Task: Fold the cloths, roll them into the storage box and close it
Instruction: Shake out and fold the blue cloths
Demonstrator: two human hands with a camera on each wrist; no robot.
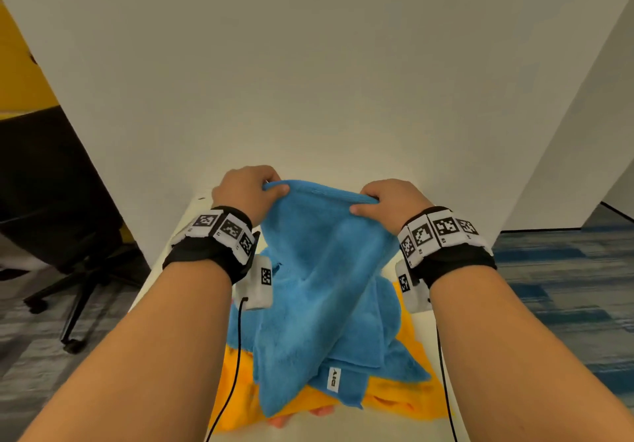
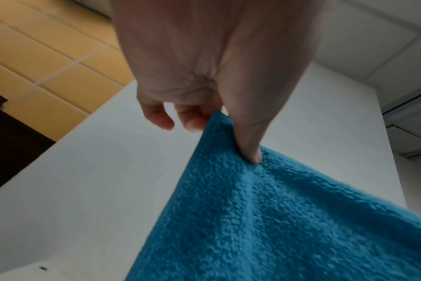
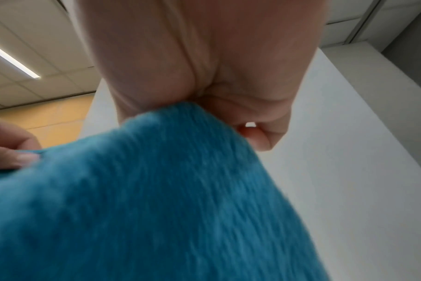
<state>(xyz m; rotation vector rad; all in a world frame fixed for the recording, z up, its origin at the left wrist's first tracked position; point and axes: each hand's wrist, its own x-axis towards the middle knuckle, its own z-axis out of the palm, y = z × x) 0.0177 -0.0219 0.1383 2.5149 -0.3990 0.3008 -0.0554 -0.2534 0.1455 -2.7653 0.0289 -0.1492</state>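
Both hands pinching raised blue cloth

blue cloth: showing plush, matt nap | orange cloth: looking fleecy, perhaps microfibre | table: appearing smooth, matt

Fluffy blue cloth hanging lifted by its top edge over crumpled yellow cloth
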